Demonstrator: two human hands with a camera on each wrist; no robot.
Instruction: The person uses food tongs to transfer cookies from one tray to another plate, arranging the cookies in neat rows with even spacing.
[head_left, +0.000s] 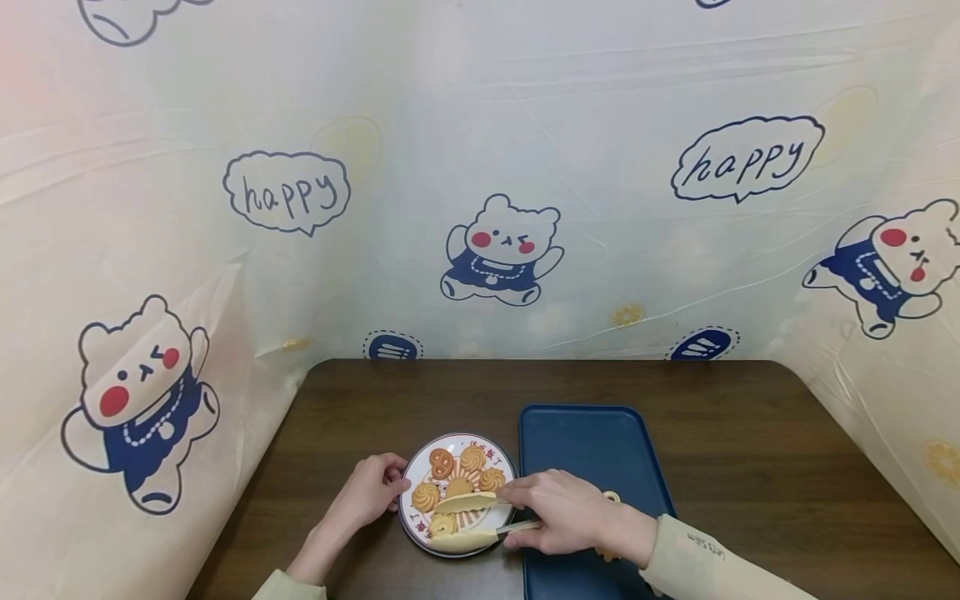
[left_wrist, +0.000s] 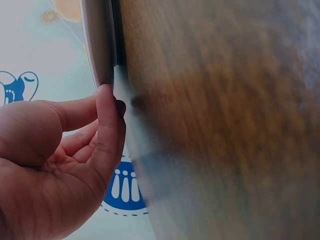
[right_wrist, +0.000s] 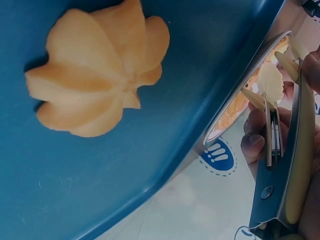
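Note:
My left hand (head_left: 367, 492) pinches the left rim of a round white plate (head_left: 414, 467); in the left wrist view, thumb and finger meet at the plate's edge. Several cookies lie on the plate: a pretzel-shaped one (head_left: 442, 463), swirled ones such as this swirl cookie (head_left: 426, 497), and a pale cookie (head_left: 442, 523) near the front. My right hand (head_left: 562, 510) grips metal tongs with cream tips (head_left: 467, 502), held over the plate. The tips stand apart, with the pale cookie between them; whether they touch it I cannot tell.
A blue tray (head_left: 585, 450) stands right of the plate, partly under my right forearm. Cookies lie on it, including a swirl cookie (right_wrist: 100, 75) large in the right wrist view. Both rest on a brown wooden table (head_left: 750, 467); a bear-printed curtain (head_left: 600, 250) surrounds it.

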